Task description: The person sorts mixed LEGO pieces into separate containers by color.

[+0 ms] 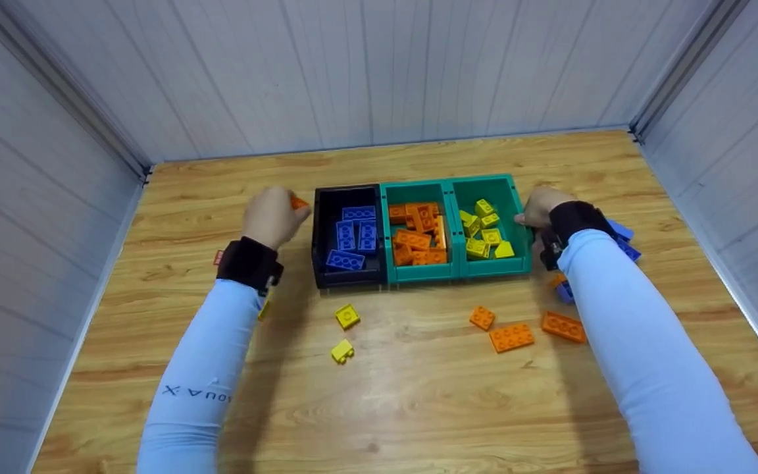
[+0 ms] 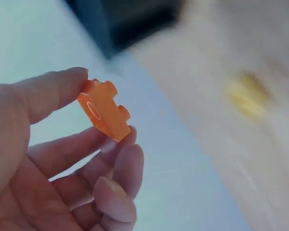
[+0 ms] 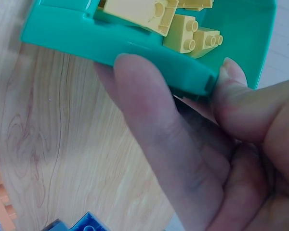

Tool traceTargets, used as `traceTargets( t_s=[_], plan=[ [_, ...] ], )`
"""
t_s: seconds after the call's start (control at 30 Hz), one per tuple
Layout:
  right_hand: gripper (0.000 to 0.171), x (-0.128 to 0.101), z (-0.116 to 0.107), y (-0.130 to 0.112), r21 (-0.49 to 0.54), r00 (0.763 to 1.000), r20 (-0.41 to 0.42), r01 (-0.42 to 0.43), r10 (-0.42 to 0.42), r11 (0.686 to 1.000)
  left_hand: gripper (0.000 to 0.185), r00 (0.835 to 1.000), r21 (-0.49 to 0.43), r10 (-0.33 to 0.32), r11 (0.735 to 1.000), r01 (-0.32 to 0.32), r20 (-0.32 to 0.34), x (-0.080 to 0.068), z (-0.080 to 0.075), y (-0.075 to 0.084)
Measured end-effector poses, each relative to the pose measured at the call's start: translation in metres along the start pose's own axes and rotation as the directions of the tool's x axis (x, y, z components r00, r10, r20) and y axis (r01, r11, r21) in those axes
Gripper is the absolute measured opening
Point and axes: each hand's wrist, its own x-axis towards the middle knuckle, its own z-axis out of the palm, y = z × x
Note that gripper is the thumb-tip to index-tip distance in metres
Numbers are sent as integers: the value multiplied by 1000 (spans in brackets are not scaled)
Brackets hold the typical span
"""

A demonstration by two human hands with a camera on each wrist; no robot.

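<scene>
Holding an orange brick in my left hand while my right hand is steadying the bins.

I am pinching the small orange brick between thumb and fingertips, just left of the black bin of blue bricks, near the far edge of the bench. My right hand is gripping the rim of the right teal bin of yellow bricks, thumb inside and fingers curled outside. The middle teal bin is holding the orange ones, so I judge it best to be carrying the brick clear over the black bin, keeping the pinch firm and the row braced.
</scene>
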Motion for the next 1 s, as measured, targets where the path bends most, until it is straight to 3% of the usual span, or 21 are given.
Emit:
traceTargets(
  t_s=[0.13, 0.3, 0.43, 0.67, 0.83, 1.0],
  plan=[
    [45, -1, -2, 0, -15, 1000, 1, 1, -1, 1000, 35, 989, -106, 128, 987, -120, 74, -7, 1, 51],
    [46, -3, -2, -8, -50, 1000, 9, 16, -16, 999, 28, 947, -35, 279, 960, -277, 159, -11, 24, 98],
    [46, -3, -2, -12, -59, 1000, 12, 7, -6, 998, 23, 924, 45, 319, 941, -335, 213, -10, 52, 119],
    [45, -4, -5, -18, -93, 1000, 10, -18, 19, 996, 25, 899, 164, 384, 893, -420, 210, 0, 84, 136],
    [44, -3, -2, -21, -82, 1000, 4, -3, 3, 997, 26, 908, 201, 362, 893, -402, 209, 7, 91, 133],
    [41, 4, -1, -23, -38, 1000, -11, 2, -2, 999, 33, 916, 158, 349, 911, -381, 196, 4, 81, 121]
  ],
)
